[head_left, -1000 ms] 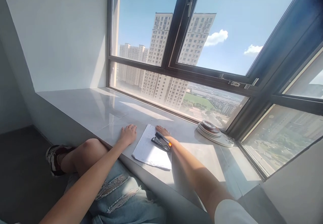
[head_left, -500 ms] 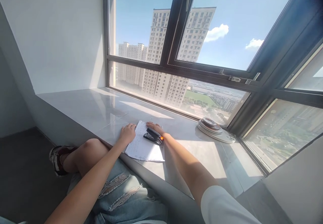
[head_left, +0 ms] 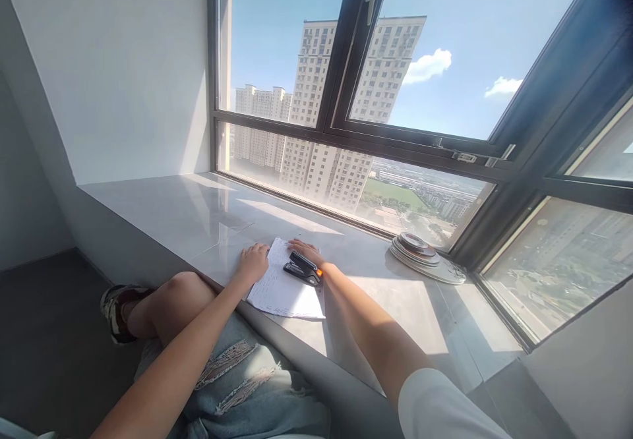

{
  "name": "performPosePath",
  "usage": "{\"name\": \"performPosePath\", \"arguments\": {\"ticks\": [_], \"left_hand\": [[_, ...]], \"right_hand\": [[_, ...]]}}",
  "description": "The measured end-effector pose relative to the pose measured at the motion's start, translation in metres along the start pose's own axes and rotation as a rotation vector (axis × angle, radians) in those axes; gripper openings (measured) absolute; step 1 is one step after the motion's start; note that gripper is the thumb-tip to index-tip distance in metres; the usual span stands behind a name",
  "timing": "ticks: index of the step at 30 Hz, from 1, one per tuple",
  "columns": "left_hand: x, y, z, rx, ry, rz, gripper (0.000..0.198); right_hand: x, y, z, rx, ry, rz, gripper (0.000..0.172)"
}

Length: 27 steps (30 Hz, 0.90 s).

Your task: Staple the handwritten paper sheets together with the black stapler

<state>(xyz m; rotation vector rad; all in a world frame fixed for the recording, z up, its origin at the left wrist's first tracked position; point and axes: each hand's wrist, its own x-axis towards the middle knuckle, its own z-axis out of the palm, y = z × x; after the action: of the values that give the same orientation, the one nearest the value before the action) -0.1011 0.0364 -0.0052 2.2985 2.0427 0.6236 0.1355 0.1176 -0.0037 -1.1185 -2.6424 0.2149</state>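
Note:
A stack of white paper sheets (head_left: 287,300) with lines of handwriting lies on the window sill. On its upper right part rests a black stapler (head_left: 301,270), its jaw end pointing left and an orange patch at its right end. My left hand (head_left: 254,262) lies at the left edge of the sheets, palm down, fingers slightly bent and holding nothing visible. Just behind the stapler, my right hand (head_left: 305,252) rests at the far right edge of the paper with its fingers stretched out. The stapler partly hides that hand.
A pile of round plate-like discs (head_left: 420,259) stands on the sill to the right, close to the window frame (head_left: 356,132). The grey tiled sill (head_left: 163,211) runs along the window, and its front edge passes just above my knees. A white wall (head_left: 133,70) bounds the left side.
The view has shifted slightly, so everything appears a little further right. Both hands, the sheets and the stapler keep their places relative to one another.

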Motion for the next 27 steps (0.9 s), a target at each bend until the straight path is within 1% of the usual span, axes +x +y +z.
{"name": "performPosePath", "arguments": {"ticks": [6,12,18,27], "left_hand": [[0.0002,-0.0002,0.0010,0.010,0.005,0.007,0.043],[-0.0007,0.0011,-0.0003,0.014,0.000,0.002,0.042],[0.0013,-0.0014,0.0024,0.019,0.005,0.008,0.042],[0.0024,-0.0031,0.0054,0.010,0.031,0.007,0.041]], "right_hand": [[0.0001,-0.0003,-0.0005,0.007,-0.027,0.010,0.039],[-0.0032,-0.0053,-0.0053,-0.052,0.017,-0.027,0.036],[-0.0043,-0.0064,-0.0048,-0.061,0.005,0.015,0.038],[-0.0086,-0.0046,-0.0046,-0.047,-0.008,-0.059,0.038]]}}
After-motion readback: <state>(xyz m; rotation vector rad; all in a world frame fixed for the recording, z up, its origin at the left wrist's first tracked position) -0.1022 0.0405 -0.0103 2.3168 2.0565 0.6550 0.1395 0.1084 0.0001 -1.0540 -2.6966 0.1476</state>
